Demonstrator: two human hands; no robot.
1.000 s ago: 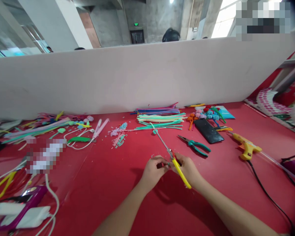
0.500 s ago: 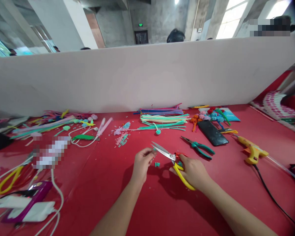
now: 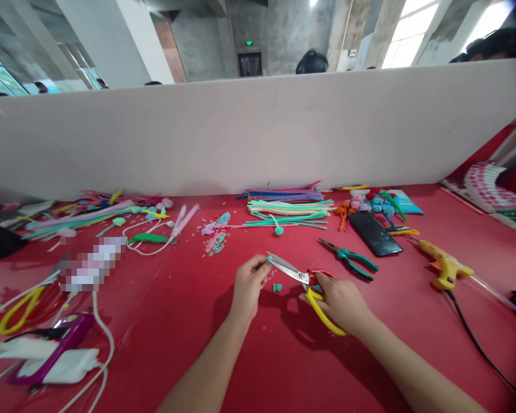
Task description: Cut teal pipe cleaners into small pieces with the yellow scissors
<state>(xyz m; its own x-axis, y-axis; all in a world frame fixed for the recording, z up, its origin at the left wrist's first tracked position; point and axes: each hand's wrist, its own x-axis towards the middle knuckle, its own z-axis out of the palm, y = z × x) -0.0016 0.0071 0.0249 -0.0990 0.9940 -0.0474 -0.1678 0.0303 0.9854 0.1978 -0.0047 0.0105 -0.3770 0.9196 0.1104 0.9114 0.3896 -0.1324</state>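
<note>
The left hand (image 3: 246, 285) hovers over the red tabletop (image 3: 155, 321), its fingertips pinched narrow beside the blade tips of the scissors (image 3: 303, 282); whether anything sits in that pinch cannot be made out. Just right of those fingertips and under the blades, one small teal pipe-cleaner piece (image 3: 277, 287) lies on the tabletop, touching neither hand. The right hand (image 3: 341, 301) has its grip closed through the yellow and red handles of the one pair of scissors, hiding much of the loops; the blades point left toward the left hand and stand slightly parted. Beyond the scissors lie scattered pink and teal trimmings (image 3: 212, 236), too small to count, and a stack of pipe cleaners (image 3: 288, 206). Right of the scissors sit one pair of green-handled pliers (image 3: 348, 259), one dark phone (image 3: 375, 233) and one yellow glue gun (image 3: 445, 267).
</note>
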